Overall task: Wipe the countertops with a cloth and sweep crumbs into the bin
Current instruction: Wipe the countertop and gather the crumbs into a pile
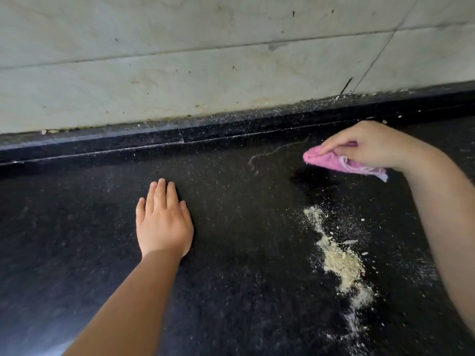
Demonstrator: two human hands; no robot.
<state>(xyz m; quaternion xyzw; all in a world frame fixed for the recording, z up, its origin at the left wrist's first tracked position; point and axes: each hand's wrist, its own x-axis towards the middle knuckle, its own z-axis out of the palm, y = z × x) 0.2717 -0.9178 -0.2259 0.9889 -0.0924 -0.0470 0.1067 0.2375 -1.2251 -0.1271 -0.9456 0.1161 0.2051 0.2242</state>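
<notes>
1. Head view first: I see a pale stone-tiled wall (205,60) filling the top of the picture, stained and speckled, with grout lines running across it.
2. Below it I have the black speckled bench (231,253), which takes up the whole lower part of the picture. A raised black ledge (180,136) runs along its back edge where it meets the wall, and that ledge is dusted with fine pale grit.
3. My two bare forearms come in from the bottom left and from the right edge, well apart from each other.
4. My left hand (164,224) lies palm down on the bench, left of centre, with the fingers straight and close together, pointing toward the wall. It holds nothing.
5. My right hand (370,147) is at the right, near the ledge, with its fingers curled over a bunched pink cloth (341,163). The cloth sticks out from under the hand on the left and trails out below the wrist. I cannot tell whether the cloth touches the bench; a dark shadow sits just beneath it.
6. Nearer to me than the cloth, I see a pale tan heap of crumbs (339,263) lying on the bench in a ragged strip that runs from below the cloth toward the bottom edge, with loose specks scattered around it.
7. A thin pale smear (275,150) curves across the bench just left of the cloth.
</notes>
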